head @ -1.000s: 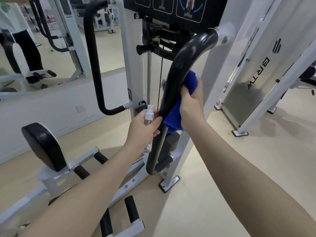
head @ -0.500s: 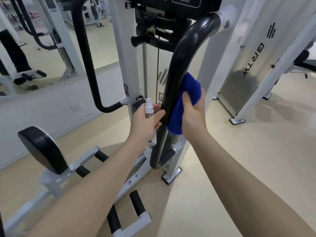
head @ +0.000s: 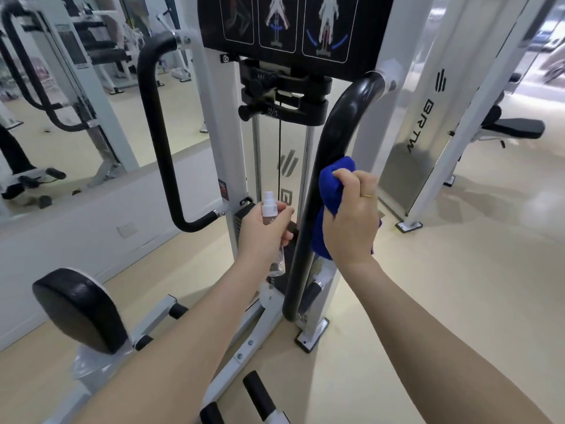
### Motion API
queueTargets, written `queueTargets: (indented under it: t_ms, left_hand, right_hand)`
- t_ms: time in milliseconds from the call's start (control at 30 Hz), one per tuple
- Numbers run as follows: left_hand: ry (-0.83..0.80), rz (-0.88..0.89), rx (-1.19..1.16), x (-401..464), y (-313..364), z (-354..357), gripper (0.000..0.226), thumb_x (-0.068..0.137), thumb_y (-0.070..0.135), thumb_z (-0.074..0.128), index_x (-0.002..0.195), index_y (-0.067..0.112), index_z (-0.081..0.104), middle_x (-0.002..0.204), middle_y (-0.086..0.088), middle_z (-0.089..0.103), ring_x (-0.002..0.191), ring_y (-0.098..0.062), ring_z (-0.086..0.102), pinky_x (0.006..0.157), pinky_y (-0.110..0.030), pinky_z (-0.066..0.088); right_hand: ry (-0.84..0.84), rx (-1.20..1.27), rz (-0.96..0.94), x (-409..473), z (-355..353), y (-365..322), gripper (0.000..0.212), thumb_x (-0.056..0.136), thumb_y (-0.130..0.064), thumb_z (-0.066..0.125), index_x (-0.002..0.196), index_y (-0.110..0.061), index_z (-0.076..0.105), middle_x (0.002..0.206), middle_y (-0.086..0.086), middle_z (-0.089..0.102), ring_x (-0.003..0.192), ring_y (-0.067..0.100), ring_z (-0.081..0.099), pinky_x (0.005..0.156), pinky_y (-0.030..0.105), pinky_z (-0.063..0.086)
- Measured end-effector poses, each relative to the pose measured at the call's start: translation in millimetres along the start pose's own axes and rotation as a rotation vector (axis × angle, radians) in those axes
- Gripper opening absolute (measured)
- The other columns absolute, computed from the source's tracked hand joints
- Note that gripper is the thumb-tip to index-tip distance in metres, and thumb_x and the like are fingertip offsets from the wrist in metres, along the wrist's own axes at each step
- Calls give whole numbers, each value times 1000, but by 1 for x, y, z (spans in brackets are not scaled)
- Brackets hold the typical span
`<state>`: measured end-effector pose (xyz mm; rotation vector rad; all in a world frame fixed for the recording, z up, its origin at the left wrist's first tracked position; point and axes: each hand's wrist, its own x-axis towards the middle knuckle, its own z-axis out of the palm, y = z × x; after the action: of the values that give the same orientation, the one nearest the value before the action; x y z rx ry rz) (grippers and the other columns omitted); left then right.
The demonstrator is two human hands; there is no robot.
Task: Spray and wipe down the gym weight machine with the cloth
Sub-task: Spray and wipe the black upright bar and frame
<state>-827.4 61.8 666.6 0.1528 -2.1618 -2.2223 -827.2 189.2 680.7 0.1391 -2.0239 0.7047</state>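
head view: right hand clutches blue cloth against black handle bar; left hand grips spray bottle.

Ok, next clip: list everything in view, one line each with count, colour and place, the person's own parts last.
cloth: one, blue, bunched against the right curved bar
spray bottle: one, clear with a white nozzle, upright in front of the weight stack
curved bar: two, black, one each side of the white frame; second at
instruction panel: one, black with body diagrams, top centre
round pad: one, black, lower left
foot rollers: several, black, bottom centre
mirror: one, on the left wall
neighbouring machine: one, white, right
left hand: one, holds the spray bottle
right hand: one, grips the cloth
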Motion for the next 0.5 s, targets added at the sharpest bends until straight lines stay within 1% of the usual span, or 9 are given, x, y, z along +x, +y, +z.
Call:
queueTargets:
  t_ms: [67,100,133,200,267,300,367,433,500]
  left_hand:
    - [-11,-4,-18,1,-2,-4,9,88,21,64,96,18,62,78,-8,64,59,-12,57,62,-28,52]
    - [-23,-5,-26,1,-3,-4,9,88,20,64,97,17,62,78,-8,63,58,-12,57,62,-27,52]
    - [-35,-2,-35,0,-4,-3,9,89,18,63,97,15,62,77,-7,62,57,-12,56,60,-26,51]
    - [-44,4,-37,-1,-8,-2,7,89,15,62,96,13,62,71,-5,60,55,-11,54,54,-23,50]
    - [-27,8,-18,-1,-13,-2,5,90,15,61,95,14,63,68,-4,60,55,-12,54,52,-22,49]
    - [-8,12,-15,-1,-15,-2,5,89,16,62,94,14,63,69,-4,60,56,-12,54,52,-22,49]
    - [37,24,-27,2,-17,-6,8,89,18,62,95,13,64,71,-4,61,58,-13,55,54,-24,49]
    - [64,20,-53,7,-18,-9,10,89,18,62,97,12,63,74,-4,60,58,-12,55,56,-25,50]
    - [81,4,-79,11,-21,-10,11,88,18,63,98,13,63,75,-4,59,56,-11,55,57,-25,49]
  right_hand:
    - [2,-126,-157,-7,2,9,46,67,6,62,108,-11,49,107,11,52,79,33,57,65,32,49]
    - [-24,-176,-228,-12,3,12,43,69,5,64,107,-11,50,104,13,55,77,32,56,63,33,49]
    - [-73,-232,-318,-19,3,16,38,73,2,64,106,-11,52,101,13,57,75,29,54,61,32,47]
    - [-237,-372,-520,-37,7,23,29,75,-4,66,102,-11,61,98,10,57,72,26,52,58,31,43]
    - [-369,-449,-609,-49,9,22,26,71,-8,72,96,-12,67,94,8,62,71,25,56,58,32,43]
    - [-370,-453,-629,-47,9,20,24,71,-8,71,95,-12,68,93,8,64,71,24,56,59,31,42]
    - [-285,-450,-654,-27,6,10,19,75,-7,65,93,-13,67,95,8,60,71,22,51,62,30,37]
    - [-108,-465,-626,5,3,-1,17,79,-2,58,90,-13,65,97,7,52,69,22,47,63,30,31]
    - [33,-493,-552,27,6,-8,21,80,2,53,85,-15,65,95,6,53,65,21,49,59,31,34]
